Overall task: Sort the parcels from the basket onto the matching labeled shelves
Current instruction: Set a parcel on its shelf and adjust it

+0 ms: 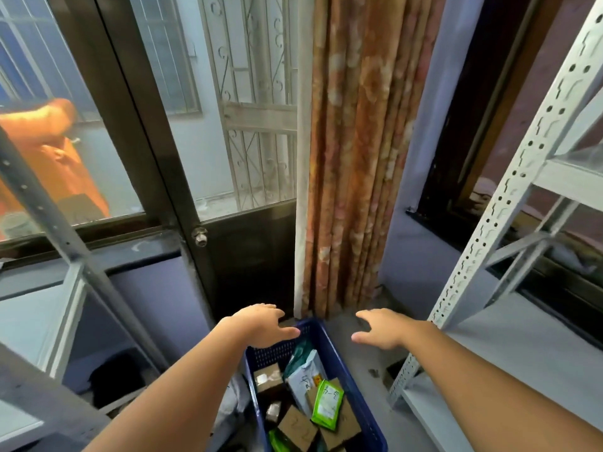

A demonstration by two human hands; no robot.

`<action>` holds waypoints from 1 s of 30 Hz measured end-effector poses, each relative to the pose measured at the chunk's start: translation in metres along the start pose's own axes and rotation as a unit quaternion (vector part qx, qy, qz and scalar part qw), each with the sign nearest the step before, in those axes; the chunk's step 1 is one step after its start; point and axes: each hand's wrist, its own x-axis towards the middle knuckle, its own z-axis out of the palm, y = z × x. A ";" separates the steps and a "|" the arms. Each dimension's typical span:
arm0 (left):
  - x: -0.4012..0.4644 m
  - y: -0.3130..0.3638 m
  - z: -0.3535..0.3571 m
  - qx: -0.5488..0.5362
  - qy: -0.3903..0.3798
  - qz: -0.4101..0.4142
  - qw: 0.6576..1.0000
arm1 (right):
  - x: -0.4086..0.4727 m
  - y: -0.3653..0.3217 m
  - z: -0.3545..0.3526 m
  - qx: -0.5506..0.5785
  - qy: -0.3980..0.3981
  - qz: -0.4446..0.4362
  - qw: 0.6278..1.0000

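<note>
Both empty: left hand (261, 324) open above far rim of blue basket (359, 396); right hand (381, 327) open, right of it; may snag loose parcels (313, 399) reaching in.

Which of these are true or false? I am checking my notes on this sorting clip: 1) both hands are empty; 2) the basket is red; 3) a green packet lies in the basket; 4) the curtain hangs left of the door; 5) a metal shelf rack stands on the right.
1) True: the left hand and right hand hold nothing, fingers spread.
2) False: the basket is dark blue.
3) True: a green packet lies on top of the cardboard boxes.
4) False: the curtain hangs right of the door.
5) True: a pale metal shelf rack stands on the right.
</note>
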 end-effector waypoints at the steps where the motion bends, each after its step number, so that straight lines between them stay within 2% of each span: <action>1: 0.004 0.001 0.002 -0.003 -0.002 -0.001 1.000 | 0.006 0.003 0.001 0.000 -0.004 -0.001 1.000; 12: 0.072 0.005 0.033 -0.030 -0.006 -0.018 0.999 | 0.064 0.043 0.025 -0.017 -0.063 -0.009 0.998; 21: 0.132 0.015 0.082 -0.035 -0.056 -0.049 0.997 | 0.109 0.078 0.061 -0.012 -0.116 -0.012 0.993; 30: 0.214 0.008 0.162 -0.033 -0.080 -0.049 0.995 | 0.180 0.094 0.137 0.021 -0.127 -0.012 0.992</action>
